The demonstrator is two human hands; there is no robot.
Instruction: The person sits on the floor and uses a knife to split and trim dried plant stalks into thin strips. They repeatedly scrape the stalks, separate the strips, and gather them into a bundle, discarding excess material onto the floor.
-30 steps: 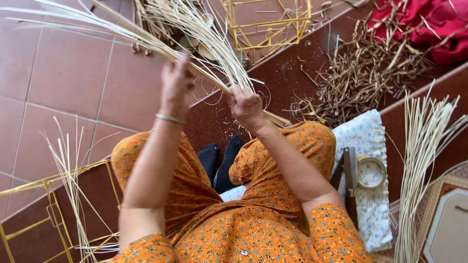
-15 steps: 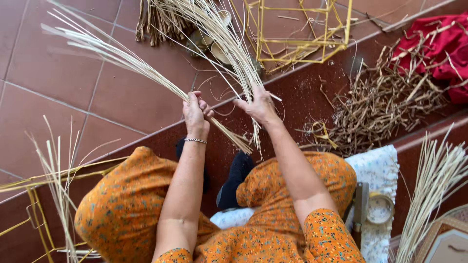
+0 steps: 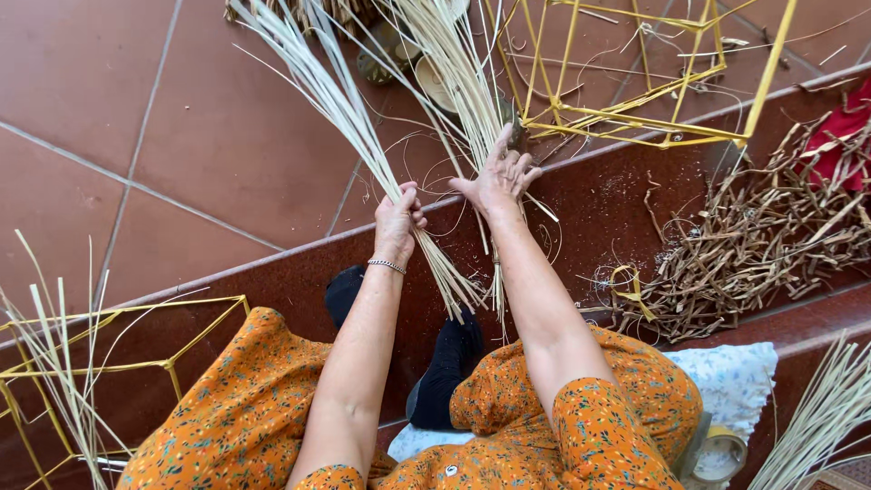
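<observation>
I see pale, matt, fibrous cane strips [image 3: 345,118], glossy reddish-brown floor tiles [image 3: 181,109], and a yellow painted metal wire frame [image 3: 635,118] far right.

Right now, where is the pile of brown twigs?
In the head view, the pile of brown twigs lies at the right on the dark red step, below the yellow wire frame and beside the red cloth.

A bundle of reeds [image 3: 363,145] is held in the left hand [image 3: 396,222]; beside it, a second bundle [image 3: 454,73] is touched by the right hand [image 3: 497,180]. A wire frame [image 3: 635,118] stands behind, twigs [image 3: 762,245] lie rightward.
</observation>
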